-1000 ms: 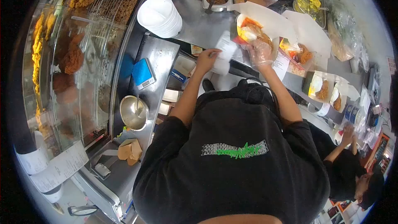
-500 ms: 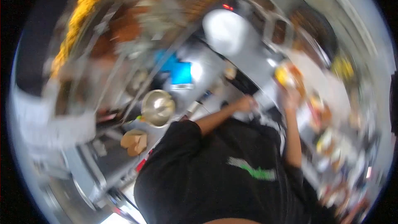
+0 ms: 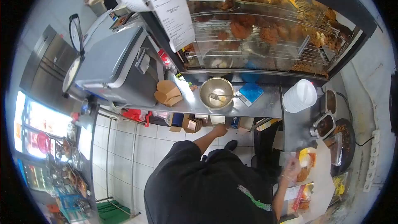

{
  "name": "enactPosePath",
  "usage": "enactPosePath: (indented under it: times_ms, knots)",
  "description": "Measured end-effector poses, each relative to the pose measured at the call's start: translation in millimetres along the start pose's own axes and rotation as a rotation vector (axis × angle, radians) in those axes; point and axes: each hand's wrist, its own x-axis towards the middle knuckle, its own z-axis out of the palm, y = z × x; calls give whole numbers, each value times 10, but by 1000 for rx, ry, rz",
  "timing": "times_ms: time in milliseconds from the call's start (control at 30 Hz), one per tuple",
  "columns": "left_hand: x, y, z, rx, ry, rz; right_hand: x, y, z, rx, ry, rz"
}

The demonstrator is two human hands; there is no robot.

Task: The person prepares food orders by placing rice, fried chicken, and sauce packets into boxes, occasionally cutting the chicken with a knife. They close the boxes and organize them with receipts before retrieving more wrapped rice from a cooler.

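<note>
Honestly, that open food box (image 3: 324, 157) near the inner edge of the right worktop (image 3: 296, 137) looks light and squashable, so grip its side walls low; can't tell if your right hand (image 3: 292, 167) beside it, or left hand (image 3: 219, 130) by the front worktop's (image 3: 267, 104) near edge, holds anything.

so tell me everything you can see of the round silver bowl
The round, silver, metal-looking bowl sits open and upright on the shiny metal counter, between the open brown cardboard box and the blue-topped scale. A metal-looking utensil rests inside, its handle crossing the right rim. A pale patch near the bottom could be food or glare. Whether the bowl touches the scale is unclear.
</note>
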Motion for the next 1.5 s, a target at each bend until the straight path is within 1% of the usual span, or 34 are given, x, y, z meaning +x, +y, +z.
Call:
enactPosePath:
  times_ms: [33, 100, 167, 233, 300, 333, 367, 400, 467, 500, 533, 567, 633, 700, 733, 833, 900, 933, 1033, 1067, 1133, 1167, 1200, 1233, 1300, 1333, 1433, 1467, 1500]
  knots:
    - [-157, -91, 107, -38, 1, -84, -48, -112, 94, 21, -56, -33]
    - [-537, -191, 391, -134, -68, -165, -117, -342, 258, 188, -208, -108]
    - [-1080, 67, 455, -180, -181, -180, -293, -303, 500, 216, -420, 75]
    - [-1450, -29, 824, -47, -332, 0, -161, -535, 695, 254, -443, -47]
    - [-1808, -55, 751, -274, -96, -194, 392, -1174, 630, 294, -433, -146]
    - [-1970, -70, 652, -389, 20, -290, 714, -1428, 676, 402, -423, -161]
    - [-2077, -153, 574, -339, -5, -309, 1034, -1655, 745, 391, -409, -186]
    - [-2195, -252, 513, -289, -37, -328, 1393, -2052, 735, 476, -335, -265]
    - [-2343, -531, 480, -196, -86, -333, 2069, -2817, 716, 804, -272, -354]
    - [-2388, -789, 620, -150, -108, -317, 2387, -3121, 785, 818, -202, -391]
    - [-2460, -971, 725, -103, -134, -301, 2618, -3514, 697, 823, -184, -394]
    - [-2562, -1061, 755, -161, -118, -351, 2839, -3789, 737, 775, -98, -439]
    - [-2712, -1253, 727, -271, -87, -445, 3224, -4135, 1007, 587, 95, -526]
    - [-2868, -1406, 557, -354, -132, -496, 3231, -4426, 1197, 678, 22, -503]
    - [-2974, -1496, 504, -397, -158, -524, 3207, -4525, 1279, 723, -18, -489]
    - [-3166, -2414, 707, -17, -156, -57, 3020, -4535, 1684, 761, 124, -512]
    - [-3287, -2923, 684, 106, -254, 28, 2973, -4541, 1854, 820, 175, -477]
    - [-3292, -3063, 584, 170, -302, 69, 2937, -4561, 1880, 850, 184, -470]
    - [-3343, -3461, 288, 116, -229, -54, 2787, -4578, 1898, 991, 172, -416]
    - [-3296, -3599, 161, 223, -245, 73, 2762, -4607, 1871, 1047, 163, -403]
    - [-3189, -3839, 41, 71, -161, -30, 2695, -4637, 1800, 1026, 143, -378]
    - [-3119, -3897, 28, -11, -119, -82, 2680, -4643, 1772, 1015, 129, -367]
    - [-3124, -3677, -280, 130, -111, -34, 2668, -4629, 1764, 996, 120, -352]
    - [-3049, -3611, -365, 158, -116, -27, 2650, -4607, 1764, 977, 108, -336]
    - [-2851, -3719, -297, 211, -124, -14, 2625, -4582, 1750, 967, 89, -322]
    - [-2812, -3694, -292, -19, -102, -32, 2620, -4586, 1741, 977, 82, -325]
    - [-2687, -3513, -218, 180, -153, 134, 2614, -4585, 1716, 969, 82, -339]
    - [-2637, -3436, -204, 267, -193, 229, 2618, -4583, 1710, 961, 86, -346]
    - [-2609, -3364, -193, 309, -223, 242, 2616, -4579, 1707, 960, 87, -351]
